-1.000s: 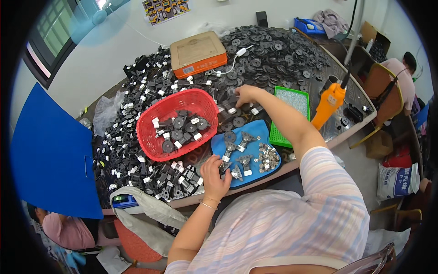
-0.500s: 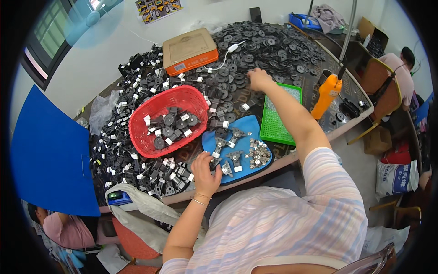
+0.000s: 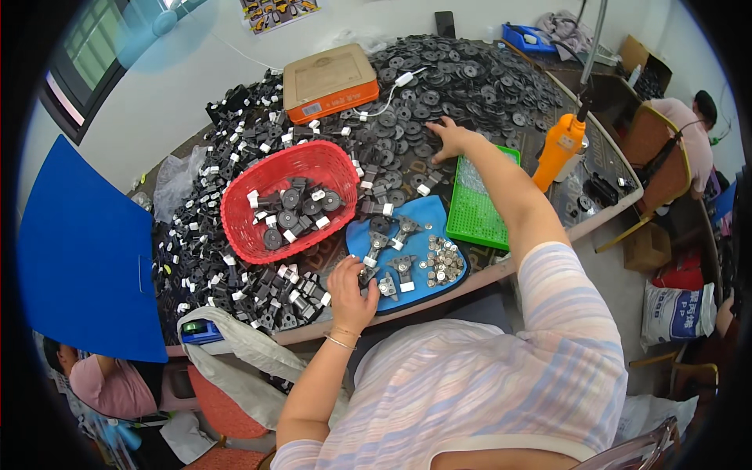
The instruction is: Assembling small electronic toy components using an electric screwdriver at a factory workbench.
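Note:
My left hand (image 3: 352,296) is at the near left edge of a blue mat (image 3: 429,213), its fingers and thumb curled round a dark bracket (image 3: 366,276) mostly hidden by them. Beside it on the mat lie several grey-and-black brackets (image 3: 403,268), some with white ends. A heap of small silvery metal pieces (image 3: 443,262) lies at the mat's right side. My right arm stretches far forward. Fingers spread and holding nothing I can see, my right hand (image 3: 454,141) is at the near edge of a big pile of black discs (image 3: 450,86) with center holes.
Left of the mat stands a red basket (image 3: 233,227) with wheeled parts in it, amid loose black-and-white parts (image 3: 211,251). A green perforated tray (image 3: 474,218) lies under my right forearm. An orange power screwdriver (image 3: 561,149) hangs at right. Behind sits an orange-sided box (image 3: 333,86).
My right hand has shifted slightly right and its fingers have spread apart. My left hand stays in nearly the same place. The whole view has tilted a little.

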Demonstrator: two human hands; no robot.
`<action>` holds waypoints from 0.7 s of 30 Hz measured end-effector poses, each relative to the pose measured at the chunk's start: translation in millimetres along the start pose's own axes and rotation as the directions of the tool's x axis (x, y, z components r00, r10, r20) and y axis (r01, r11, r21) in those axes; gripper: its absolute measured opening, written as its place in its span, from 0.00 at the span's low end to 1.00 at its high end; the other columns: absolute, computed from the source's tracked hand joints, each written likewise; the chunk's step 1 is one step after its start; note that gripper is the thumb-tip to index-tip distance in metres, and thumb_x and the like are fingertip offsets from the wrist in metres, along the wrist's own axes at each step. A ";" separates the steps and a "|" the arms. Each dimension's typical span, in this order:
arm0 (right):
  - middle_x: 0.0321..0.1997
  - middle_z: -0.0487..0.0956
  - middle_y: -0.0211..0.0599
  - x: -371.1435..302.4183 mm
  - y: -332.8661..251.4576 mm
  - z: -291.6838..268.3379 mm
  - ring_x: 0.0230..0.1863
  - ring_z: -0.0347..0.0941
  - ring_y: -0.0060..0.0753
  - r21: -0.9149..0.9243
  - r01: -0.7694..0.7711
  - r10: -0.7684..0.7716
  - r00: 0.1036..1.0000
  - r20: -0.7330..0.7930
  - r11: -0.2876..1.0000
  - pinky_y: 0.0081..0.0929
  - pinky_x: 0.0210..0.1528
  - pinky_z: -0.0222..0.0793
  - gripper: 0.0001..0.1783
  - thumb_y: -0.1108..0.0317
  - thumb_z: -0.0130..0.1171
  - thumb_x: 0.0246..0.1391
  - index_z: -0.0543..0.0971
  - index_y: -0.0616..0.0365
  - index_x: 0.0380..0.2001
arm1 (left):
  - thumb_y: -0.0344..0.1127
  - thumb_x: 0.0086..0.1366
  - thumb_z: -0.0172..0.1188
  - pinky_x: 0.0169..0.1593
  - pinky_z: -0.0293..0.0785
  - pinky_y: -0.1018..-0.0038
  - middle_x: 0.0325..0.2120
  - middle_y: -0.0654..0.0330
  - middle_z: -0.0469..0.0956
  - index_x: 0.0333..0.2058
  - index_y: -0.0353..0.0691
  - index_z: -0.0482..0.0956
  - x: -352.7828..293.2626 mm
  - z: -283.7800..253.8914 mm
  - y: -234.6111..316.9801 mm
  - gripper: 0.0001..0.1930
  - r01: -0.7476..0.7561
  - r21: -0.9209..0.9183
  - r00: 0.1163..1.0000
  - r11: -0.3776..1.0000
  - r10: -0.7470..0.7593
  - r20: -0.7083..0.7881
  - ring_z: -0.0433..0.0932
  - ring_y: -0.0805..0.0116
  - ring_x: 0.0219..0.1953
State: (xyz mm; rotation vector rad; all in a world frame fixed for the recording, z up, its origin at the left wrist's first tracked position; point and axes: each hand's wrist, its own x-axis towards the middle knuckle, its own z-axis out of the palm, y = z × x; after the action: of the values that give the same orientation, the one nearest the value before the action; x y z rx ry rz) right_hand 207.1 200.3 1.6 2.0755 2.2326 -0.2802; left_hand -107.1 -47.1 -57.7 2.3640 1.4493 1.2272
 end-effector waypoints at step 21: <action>0.39 0.75 0.29 -22.2 -47.5 -25.3 0.34 0.73 0.25 0.845 0.091 -0.110 0.993 -0.039 0.527 0.26 0.25 0.77 0.26 0.76 0.60 0.40 0.73 0.52 0.48 | 0.29 0.49 0.61 0.53 0.59 0.60 0.44 0.51 0.70 0.41 0.37 0.69 1.6 0.5 0.9 0.19 0.012 -0.006 1.000 1.000 -0.012 -0.006 0.67 0.51 0.51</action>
State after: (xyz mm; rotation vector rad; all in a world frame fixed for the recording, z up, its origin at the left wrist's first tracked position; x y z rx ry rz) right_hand 163.3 180.2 34.2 2.2158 2.4605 -1.7176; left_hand -105.7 -46.2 -56.7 2.3467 1.4573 1.2350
